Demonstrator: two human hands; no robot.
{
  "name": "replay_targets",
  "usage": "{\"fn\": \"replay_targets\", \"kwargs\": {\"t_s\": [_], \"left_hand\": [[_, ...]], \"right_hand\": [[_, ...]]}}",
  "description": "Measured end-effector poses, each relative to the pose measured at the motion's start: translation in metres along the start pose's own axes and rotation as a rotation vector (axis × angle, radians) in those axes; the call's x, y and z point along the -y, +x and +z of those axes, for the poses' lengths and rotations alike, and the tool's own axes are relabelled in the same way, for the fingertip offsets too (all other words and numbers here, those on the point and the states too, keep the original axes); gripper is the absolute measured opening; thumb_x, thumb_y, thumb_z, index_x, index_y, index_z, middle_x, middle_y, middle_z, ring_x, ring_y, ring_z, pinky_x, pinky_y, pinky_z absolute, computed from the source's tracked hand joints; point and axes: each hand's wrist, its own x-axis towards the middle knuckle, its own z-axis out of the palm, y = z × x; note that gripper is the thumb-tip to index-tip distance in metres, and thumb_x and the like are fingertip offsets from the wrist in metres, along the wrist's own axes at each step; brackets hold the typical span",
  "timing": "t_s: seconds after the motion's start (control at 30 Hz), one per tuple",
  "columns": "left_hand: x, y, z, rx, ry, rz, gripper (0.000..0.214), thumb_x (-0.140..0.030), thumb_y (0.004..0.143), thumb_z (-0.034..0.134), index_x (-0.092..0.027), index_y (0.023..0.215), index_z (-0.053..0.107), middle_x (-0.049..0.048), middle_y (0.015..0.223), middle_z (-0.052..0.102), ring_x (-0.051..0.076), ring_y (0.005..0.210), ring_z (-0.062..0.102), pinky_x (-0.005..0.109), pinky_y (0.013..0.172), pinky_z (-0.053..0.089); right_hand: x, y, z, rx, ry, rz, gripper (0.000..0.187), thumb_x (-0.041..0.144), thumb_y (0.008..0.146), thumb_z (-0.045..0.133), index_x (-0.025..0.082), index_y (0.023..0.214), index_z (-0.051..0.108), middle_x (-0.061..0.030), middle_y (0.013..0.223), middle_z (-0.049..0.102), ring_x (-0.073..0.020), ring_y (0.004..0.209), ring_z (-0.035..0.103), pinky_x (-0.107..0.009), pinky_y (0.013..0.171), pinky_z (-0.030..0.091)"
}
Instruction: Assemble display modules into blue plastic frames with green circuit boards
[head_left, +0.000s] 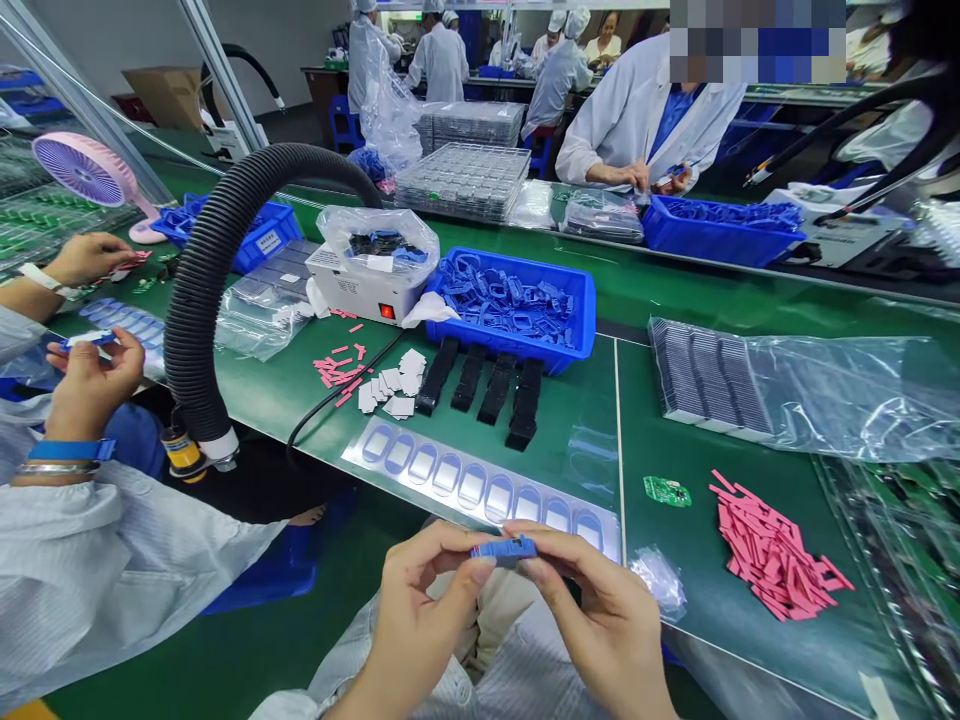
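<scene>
While the left hand (424, 625) and right hand (596, 625) pinch it narrowly at each end between thumb and fingertips, a small ridged blue plastic part (504, 548) sits level, held in the air by the near edge of the green belt (720, 620), just below a clear tray of oval recesses (472, 485); a crumpled plastic bag (658, 585) lies just beside the right hand, a green circuit board (667, 491) beyond it

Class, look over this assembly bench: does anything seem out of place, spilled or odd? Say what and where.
A green circuit board lies by itself right of the blue plastic part held at the front, outside any tray or stack. Loose pink strips also lie scattered beside the white squares, looking spilled.
</scene>
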Motion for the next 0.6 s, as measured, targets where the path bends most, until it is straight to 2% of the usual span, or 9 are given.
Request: {"fn": "replay_targets", "kwargs": {"t_s": [0.17,0.23,0.33,0.43,0.53,0.6], "left_hand": [[0.007,0.0,0.009,-0.012,-0.161,-0.041,0.017,-0.016,0.077,0.071,-0.029,0.086,0.077,-0.0004,0.09,0.08,0.014,0.084,0.074,0.017,0.076,0.058],[0.009,-0.001,0.01,-0.001,-0.162,-0.042,0.021,-0.014,0.077,0.071,-0.03,0.088,0.077,-0.001,0.092,0.08,0.015,0.089,0.073,0.018,0.081,0.058],[0.009,-0.001,0.009,0.024,-0.125,-0.009,0.02,-0.014,0.078,0.069,-0.03,0.088,0.076,-0.0003,0.091,0.079,0.015,0.088,0.073,0.021,0.08,0.059],[0.008,-0.002,0.009,-0.015,-0.094,0.051,0.01,-0.023,0.079,0.07,-0.029,0.084,0.076,0.0011,0.084,0.079,0.016,0.08,0.073,0.022,0.072,0.06],[0.01,-0.003,0.008,-0.087,-0.043,0.114,0.007,-0.032,0.077,0.071,-0.028,0.081,0.076,0.0006,0.078,0.077,0.017,0.075,0.071,0.022,0.069,0.058],[0.012,-0.003,0.005,-0.055,0.042,0.192,0.007,-0.03,0.079,0.069,-0.027,0.082,0.075,0.0009,0.078,0.077,0.016,0.073,0.071,0.023,0.068,0.057]], "right_hand": [[-0.003,-0.005,0.011,-0.118,-0.133,-0.108,0.038,0.015,0.077,0.07,0.02,0.114,0.062,-0.0096,0.11,0.071,-0.0226,0.1,0.069,-0.028,0.075,0.063],[-0.001,-0.005,0.016,-0.2,-0.157,-0.123,0.038,0.013,0.077,0.07,0.019,0.114,0.062,-0.0108,0.11,0.071,-0.0228,0.099,0.069,-0.03,0.077,0.063],[0.002,-0.001,0.021,-0.263,-0.139,-0.156,0.029,0.015,0.078,0.07,0.019,0.106,0.064,-0.0098,0.1,0.074,-0.0227,0.093,0.071,-0.033,0.079,0.062],[0.003,0.002,0.02,-0.257,-0.091,-0.195,0.02,0.02,0.08,0.071,0.02,0.099,0.065,-0.0074,0.089,0.076,-0.0212,0.083,0.073,-0.03,0.074,0.063],[0.002,0.002,0.013,-0.187,-0.094,-0.181,0.019,0.02,0.08,0.072,0.022,0.098,0.066,-0.0058,0.09,0.076,-0.0198,0.081,0.074,-0.026,0.074,0.062],[0.0,0.002,0.006,-0.119,-0.074,-0.156,0.018,0.019,0.079,0.072,0.023,0.096,0.067,-0.0035,0.091,0.077,-0.0189,0.082,0.074,-0.024,0.076,0.061]]}}
